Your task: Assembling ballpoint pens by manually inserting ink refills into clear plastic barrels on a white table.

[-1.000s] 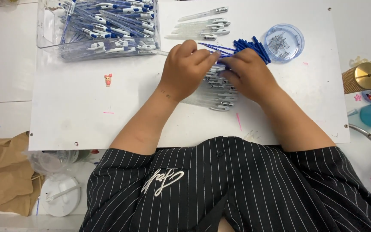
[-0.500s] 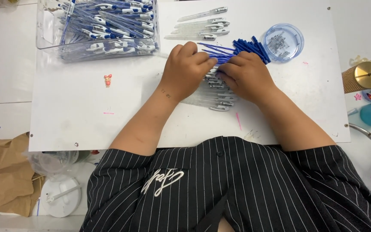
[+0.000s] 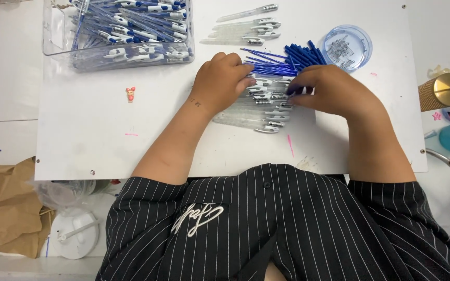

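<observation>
My left hand (image 3: 222,80) is curled, knuckles up, its fingertips pinching the clip end of a clear pen barrel at the top of a row of clear pen barrels (image 3: 261,112) lying on the white board (image 3: 131,140). My right hand (image 3: 332,92) faces it from the right. Its fingertips are closed over the same row, and what they pinch is hidden. Just beyond both hands lies a fan of thin blue refills (image 3: 287,58).
A clear tray (image 3: 53,31) of assembled blue-and-white pens stands at the top left. Several more clear barrels (image 3: 248,28) lie at the top middle. A round blue dish (image 3: 346,47) of small metal parts is at the top right, and a tiny pink figure (image 3: 130,93) lies left of my hands.
My hands have drawn slightly apart, the right one shifting a little to the right over the barrels. The left hand stays at the row's top.
</observation>
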